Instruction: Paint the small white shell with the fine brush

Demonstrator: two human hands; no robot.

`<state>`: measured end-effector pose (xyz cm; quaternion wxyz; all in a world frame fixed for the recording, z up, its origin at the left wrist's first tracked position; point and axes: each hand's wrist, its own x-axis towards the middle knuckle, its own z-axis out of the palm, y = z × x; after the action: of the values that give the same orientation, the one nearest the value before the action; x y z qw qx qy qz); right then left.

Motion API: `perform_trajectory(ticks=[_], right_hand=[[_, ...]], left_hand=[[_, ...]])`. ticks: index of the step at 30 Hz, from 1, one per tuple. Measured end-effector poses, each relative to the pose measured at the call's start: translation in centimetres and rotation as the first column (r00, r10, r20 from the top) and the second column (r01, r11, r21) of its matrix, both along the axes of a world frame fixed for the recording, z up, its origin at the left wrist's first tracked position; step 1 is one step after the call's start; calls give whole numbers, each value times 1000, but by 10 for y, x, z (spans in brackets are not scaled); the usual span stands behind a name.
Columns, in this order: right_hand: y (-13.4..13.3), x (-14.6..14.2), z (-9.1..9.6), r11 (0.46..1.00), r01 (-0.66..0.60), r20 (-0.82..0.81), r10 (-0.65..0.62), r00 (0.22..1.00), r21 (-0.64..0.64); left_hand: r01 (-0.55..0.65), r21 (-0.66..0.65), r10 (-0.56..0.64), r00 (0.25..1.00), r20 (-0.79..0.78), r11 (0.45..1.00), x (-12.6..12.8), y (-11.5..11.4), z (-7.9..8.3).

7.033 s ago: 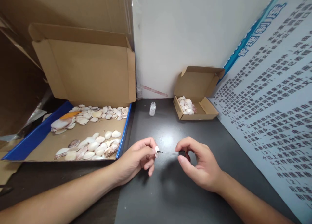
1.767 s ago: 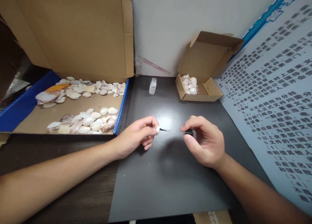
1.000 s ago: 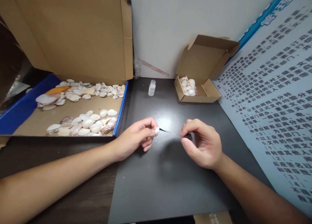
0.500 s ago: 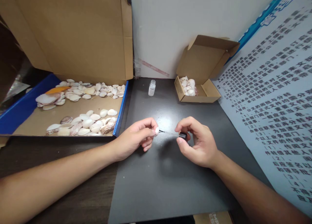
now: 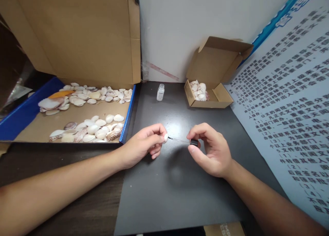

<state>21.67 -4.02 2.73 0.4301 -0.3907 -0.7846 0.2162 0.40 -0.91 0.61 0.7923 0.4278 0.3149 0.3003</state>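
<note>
Between thumb and forefinger, my left hand (image 5: 147,141) pinches a small white shell (image 5: 166,137). Opposite it, my right hand (image 5: 210,148) grips the black cap of a brush applicator (image 5: 194,142). The applicator's thin clear stem reaches left, and its dark brush tip (image 5: 170,138) is at the shell's edge; whether it touches cannot be told. Behind the hands stands an uncapped small glass bottle (image 5: 160,92) with whitish contents and a label.
To the left lies a blue-sided cardboard box (image 5: 126,116), lid raised, with many shells in two groups. A small cardboard box (image 5: 222,95) with shells stands at the back right. A printed sheet (image 5: 290,102) covers the right side. All rests around a dark mat (image 5: 154,201).
My right hand has drawn slightly to the right with the applicator, and its brush tip has shifted a little. My left hand keeps the shell almost in place.
</note>
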Motion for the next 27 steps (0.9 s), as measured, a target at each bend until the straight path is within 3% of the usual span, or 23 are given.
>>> perform_trajectory(ticks=[27], right_hand=[[0,0,1,1000,7,18,-7,1000,5]], left_hand=[[-5,-3,5,1000,1,1000,0,-1,0]])
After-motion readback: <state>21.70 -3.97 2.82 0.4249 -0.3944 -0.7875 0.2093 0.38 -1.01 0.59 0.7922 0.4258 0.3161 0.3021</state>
